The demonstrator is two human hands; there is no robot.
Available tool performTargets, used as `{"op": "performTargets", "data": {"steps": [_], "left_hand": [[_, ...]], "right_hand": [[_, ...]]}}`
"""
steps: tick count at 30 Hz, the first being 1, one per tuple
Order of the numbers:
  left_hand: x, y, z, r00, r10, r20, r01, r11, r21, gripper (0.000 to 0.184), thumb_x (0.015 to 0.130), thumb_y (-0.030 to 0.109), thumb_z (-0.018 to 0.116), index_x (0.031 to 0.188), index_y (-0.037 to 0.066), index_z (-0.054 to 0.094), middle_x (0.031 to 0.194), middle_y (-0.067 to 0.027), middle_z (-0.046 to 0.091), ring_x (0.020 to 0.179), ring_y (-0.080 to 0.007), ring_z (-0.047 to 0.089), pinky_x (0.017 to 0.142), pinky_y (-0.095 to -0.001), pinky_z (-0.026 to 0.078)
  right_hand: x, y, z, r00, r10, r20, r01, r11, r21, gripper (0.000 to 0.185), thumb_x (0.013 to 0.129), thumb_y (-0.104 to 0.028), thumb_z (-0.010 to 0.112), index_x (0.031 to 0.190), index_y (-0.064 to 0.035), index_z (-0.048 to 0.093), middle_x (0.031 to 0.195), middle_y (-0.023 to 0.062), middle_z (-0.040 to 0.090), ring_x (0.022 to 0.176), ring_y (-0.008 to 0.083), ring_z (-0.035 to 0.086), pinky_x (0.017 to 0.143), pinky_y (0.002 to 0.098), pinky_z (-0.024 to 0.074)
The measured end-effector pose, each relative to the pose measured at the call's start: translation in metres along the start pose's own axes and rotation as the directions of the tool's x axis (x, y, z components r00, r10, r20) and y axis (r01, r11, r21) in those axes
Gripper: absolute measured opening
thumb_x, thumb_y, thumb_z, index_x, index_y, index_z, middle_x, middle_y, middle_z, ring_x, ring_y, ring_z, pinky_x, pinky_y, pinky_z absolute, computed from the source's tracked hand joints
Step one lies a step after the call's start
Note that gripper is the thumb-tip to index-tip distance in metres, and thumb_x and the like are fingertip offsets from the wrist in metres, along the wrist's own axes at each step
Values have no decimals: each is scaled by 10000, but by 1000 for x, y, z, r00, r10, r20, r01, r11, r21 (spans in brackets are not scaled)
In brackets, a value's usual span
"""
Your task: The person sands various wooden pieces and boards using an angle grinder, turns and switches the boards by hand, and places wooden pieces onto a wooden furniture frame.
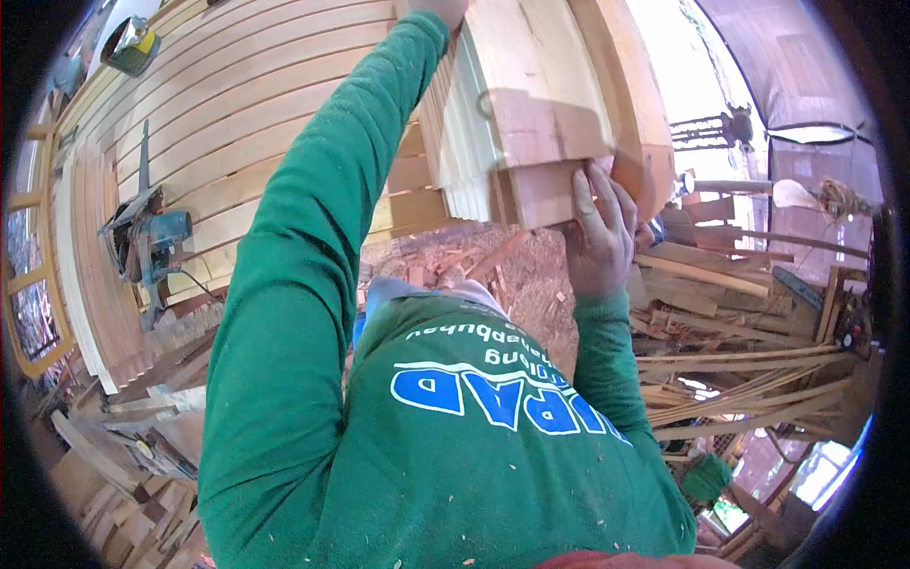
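Note:
My right hand [603,232] is at the near end of a short wooden board [547,194], with its fingers over the board's corner and the thumb out of sight. That board lies along a wider pale plank [531,85], whose near end shows a cut step. Up at the top edge of the view is my left hand [442,8], mostly cut off, by the far left side of the plank. Its fingers are hidden. A stack of grooved wooden strips [466,142] stands just left of the plank, and a thick rounded timber [645,123] runs along its right.
Slatted boards [275,85] spread on the left, with a blue power saw [163,237] and its cord upon them. A yellow-and-black tape measure [133,45] sits at the upper left. Loose wood strips [749,379] pile up on the right; offcuts [152,512] lie lower left.

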State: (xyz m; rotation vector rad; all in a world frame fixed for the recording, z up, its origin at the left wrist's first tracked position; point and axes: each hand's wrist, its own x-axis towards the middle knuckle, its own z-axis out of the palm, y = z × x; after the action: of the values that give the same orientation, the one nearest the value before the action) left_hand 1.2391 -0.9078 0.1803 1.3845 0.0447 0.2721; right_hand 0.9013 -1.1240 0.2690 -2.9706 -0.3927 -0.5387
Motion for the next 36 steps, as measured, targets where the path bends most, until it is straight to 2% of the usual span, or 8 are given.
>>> {"op": "performTargets", "data": {"steps": [4, 9, 13, 17, 20, 26, 30, 36], "left_hand": [[11, -12, 4, 992, -11, 126, 54, 937, -345, 715, 948, 343, 663, 1420, -139, 429, 1248, -263, 666, 1091, -309, 682, 967, -397, 547], [-54, 18, -11, 986, -98, 136, 88, 993, 76, 1008, 901, 458, 691, 1562, -157, 244, 1430, -334, 563, 1303, -385, 601, 1120, -396, 453], [-91, 9, -8, 990, -42, 138, 45, 999, -18, 967, 930, 409, 698, 1557, -163, 236, 1487, -300, 505, 1358, -339, 532, 1150, -365, 409], [-144, 34, -10, 995, -39, 90, 23, 985, 171, 1049, 938, 421, 694, 1581, -183, 127, 1546, -317, 450, 1422, -330, 473, 1194, -352, 348], [-180, 22, -3, 995, -4, 102, 10, 999, -50, 1100, 949, 457, 664, 1583, -188, 38, 1593, -366, 354, 1495, -366, 383, 1219, -337, 293], [-245, 56, -23, 958, -41, 285, -24, 976, 219, 1066, 1000, 479, 607, 1570, -197, 13, 1593, -424, 278, 1489, -390, 382, 1218, -347, 297], [-258, 33, -16, 958, 161, 238, -258, 845, 469, 941, 1051, 428, 559, 1574, -188, 76, 1518, -389, 430, 1392, -335, 511, 1157, -343, 390], [-252, 57, -26, 964, -75, 254, 2, 961, 275, 877, 1027, 461, 564, 1610, -93, 212, 1399, -247, 614, 1186, -236, 643, 1040, -346, 493]], "right_hand": [[-3, 2, 2, 1000, 21, 10, -21, 1000, 19, 687, 772, -139, 807, 1438, -161, 639, 1473, 95, 606, 1300, 338, 559, 1096, 438, 476], [-5, 0, 5, 999, 39, 28, -41, 997, 68, 688, 821, -176, 783, 1480, -145, 587, 1401, 136, 646, 1255, 352, 577, 1065, 443, 481], [-3, -8, -6, 995, 68, 69, -69, 998, 14, 696, 842, -241, 788, 1482, -68, 575, 1375, 151, 664, 1231, 365, 592, 1071, 449, 475], [-3, -2, -2, 1000, 6, 16, -7, 997, 83, 652, 843, -139, 752, 1469, -63, 584, 1347, 154, 672, 1225, 358, 596, 1064, 451, 484], [-1, 2, 3, 1000, -15, 5, 15, 996, 83, 634, 839, -94, 735, 1455, -51, 594, 1327, 160, 682, 1207, 363, 605, 1065, 445, 486], [-3, -3, 0, 1000, 5, -14, -4, 998, 61, 608, 844, -131, 759, 1428, -46, 612, 1252, 148, 707, 1142, 361, 630, 1025, 452, 505], [0, -1, 3, 998, -33, -55, 40, 989, 139, 650, 839, -260, 797, 1431, -64, 614, 1225, 131, 711, 1120, 345, 630, 993, 457, 507], [-9, 8, 5, 998, -49, -49, 52, 997, 59, 675, 866, -348, 776, 1453, -68, 597, 1197, 123, 707, 1136, 329, 614, 1007, 436, 486]]}}
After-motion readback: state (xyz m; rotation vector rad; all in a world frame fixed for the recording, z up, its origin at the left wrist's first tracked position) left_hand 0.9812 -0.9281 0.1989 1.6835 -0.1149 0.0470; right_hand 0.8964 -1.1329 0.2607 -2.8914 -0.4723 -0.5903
